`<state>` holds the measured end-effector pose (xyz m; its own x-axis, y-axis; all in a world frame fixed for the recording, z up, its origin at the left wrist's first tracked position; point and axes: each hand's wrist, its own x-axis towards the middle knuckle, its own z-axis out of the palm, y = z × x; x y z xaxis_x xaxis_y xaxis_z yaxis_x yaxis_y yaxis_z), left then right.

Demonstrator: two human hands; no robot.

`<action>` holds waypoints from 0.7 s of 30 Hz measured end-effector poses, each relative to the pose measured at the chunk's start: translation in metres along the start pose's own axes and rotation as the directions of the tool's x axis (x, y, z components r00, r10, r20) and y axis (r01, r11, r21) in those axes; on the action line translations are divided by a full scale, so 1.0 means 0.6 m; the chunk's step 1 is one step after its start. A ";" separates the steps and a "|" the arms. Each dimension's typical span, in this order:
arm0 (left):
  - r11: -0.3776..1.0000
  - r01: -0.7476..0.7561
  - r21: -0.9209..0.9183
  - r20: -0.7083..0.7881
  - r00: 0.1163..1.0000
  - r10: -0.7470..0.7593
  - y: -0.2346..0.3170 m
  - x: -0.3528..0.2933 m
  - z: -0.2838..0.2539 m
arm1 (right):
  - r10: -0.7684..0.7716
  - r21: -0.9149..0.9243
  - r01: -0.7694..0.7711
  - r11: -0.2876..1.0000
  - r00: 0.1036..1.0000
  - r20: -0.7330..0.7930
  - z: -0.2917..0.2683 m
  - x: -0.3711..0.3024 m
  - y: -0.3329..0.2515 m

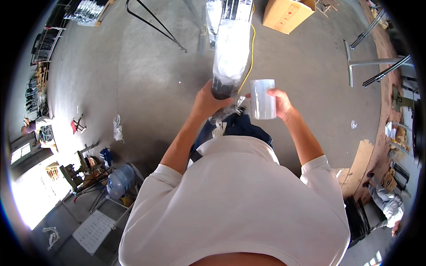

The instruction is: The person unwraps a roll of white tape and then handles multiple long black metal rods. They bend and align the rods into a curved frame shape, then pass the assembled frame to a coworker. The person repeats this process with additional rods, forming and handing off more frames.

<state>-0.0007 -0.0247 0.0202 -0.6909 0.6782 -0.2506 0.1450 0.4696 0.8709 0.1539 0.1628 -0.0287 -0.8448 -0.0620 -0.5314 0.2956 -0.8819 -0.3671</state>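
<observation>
Two hands raised over concrete floor (146, 80): left hand (209, 101) clamped round dark end of long plastic-wrapped bundle (230, 53); right hand (280, 104) gripping roll of clear film (262, 99) just beside bundle

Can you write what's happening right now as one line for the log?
left hand: grips end of long dark bundle in clear plastic | right hand: holds roll of clear wrap | floor: concrete, cardboard box beyond

Left hand (208, 101) grips the near end of the long wrapped bundle (230, 48), film roll (262, 99) in the right hand (280, 103) just beside it. Cardboard box (286, 14) sits farther back, water jug (120, 181) down left.
</observation>
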 end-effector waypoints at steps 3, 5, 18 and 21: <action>0.995 -0.035 -0.097 0.038 0.999 0.039 -0.008 0.011 0.005 | -0.032 0.179 -0.003 0.984 0.980 0.194 -0.009 -0.007 0.036; 0.965 0.053 -0.257 0.225 0.974 0.006 -0.014 0.023 0.000 | -0.102 0.244 0.039 0.969 0.962 0.253 0.022 -0.014 0.049; 0.732 0.363 -0.577 0.599 0.797 0.077 0.001 0.037 0.015 | -0.306 0.101 0.294 0.951 0.941 0.146 0.136 -0.043 0.070; 0.706 0.336 -0.623 0.597 0.788 0.151 0.003 0.038 0.024 | -0.303 0.096 0.291 0.952 0.940 0.159 0.165 -0.068 0.066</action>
<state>-0.0058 -0.0004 0.0101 -0.1002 0.9426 -0.3186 -0.5710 0.2078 0.7943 0.1559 0.0843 0.0540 -0.9543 0.1347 -0.2668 -0.0071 -0.9027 -0.4303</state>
